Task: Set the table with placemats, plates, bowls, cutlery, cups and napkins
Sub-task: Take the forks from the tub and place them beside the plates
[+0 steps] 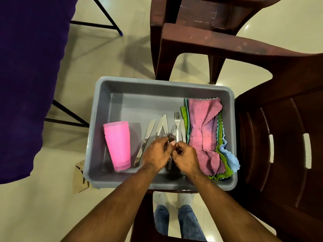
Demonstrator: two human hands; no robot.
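Note:
A grey plastic tub (104, 105) holds stacked pink cups (117, 145) lying on their side at the left. Several knives (148, 135) and forks (177, 123) lie in the middle. Folded napkins (203, 130), pink on top with green and blue beneath, fill the right side. Both my hands reach into the tub over the cutlery. My left hand (156, 152) has curled fingers around the cutlery handles. My right hand (186, 154) is curled beside it, pinching a fork handle. What lies under the hands is hidden.
The tub rests on a brown plastic chair (272, 154). Another brown chair (201, 39) stands behind it. A table with a purple cloth (29, 75) and black legs is at the left. Torn cardboard (81, 179) lies on the tiled floor.

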